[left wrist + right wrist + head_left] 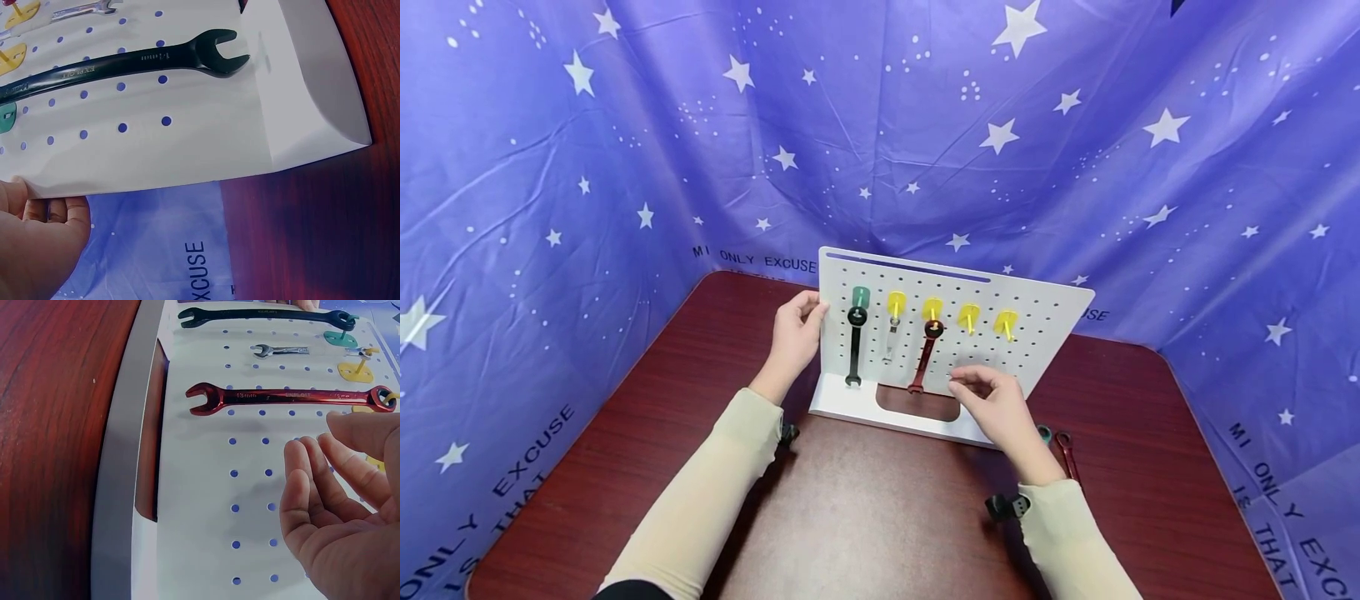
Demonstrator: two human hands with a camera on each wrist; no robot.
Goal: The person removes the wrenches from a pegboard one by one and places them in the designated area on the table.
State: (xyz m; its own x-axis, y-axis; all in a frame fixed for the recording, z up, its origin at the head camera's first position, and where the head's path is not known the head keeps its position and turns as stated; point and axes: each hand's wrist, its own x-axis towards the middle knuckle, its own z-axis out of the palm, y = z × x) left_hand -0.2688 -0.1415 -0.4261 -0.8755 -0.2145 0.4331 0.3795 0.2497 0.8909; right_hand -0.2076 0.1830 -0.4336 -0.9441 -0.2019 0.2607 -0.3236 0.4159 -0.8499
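Note:
A white pegboard (pixel 985 367) stands on the table, its left edge pinched by my left hand (pixel 797 333), thumb in front and fingertips behind. From the green hook (pixel 861 297) hangs a black wrench (pixel 125 65), open end down. Beside it a small silver wrench (pixel 284 351) hangs on a yellow hook (pixel 897 302). Further right is a red wrench (pixel 281 398) on another yellow hook (pixel 932 308). My right hand (pixel 996 408) hovers before the board, just right of the red wrench, fingers loosely bent and holding nothing.
Two yellow hooks on the right, one of them the outermost hook (pixel 1006 325), carry nothing. On the table (pixel 865 508), behind my right wrist, lie another red wrench (pixel 1066 454) and a green ring end (pixel 1044 433), partly hidden. A starry blue curtain (pixel 880 125) surrounds the table.

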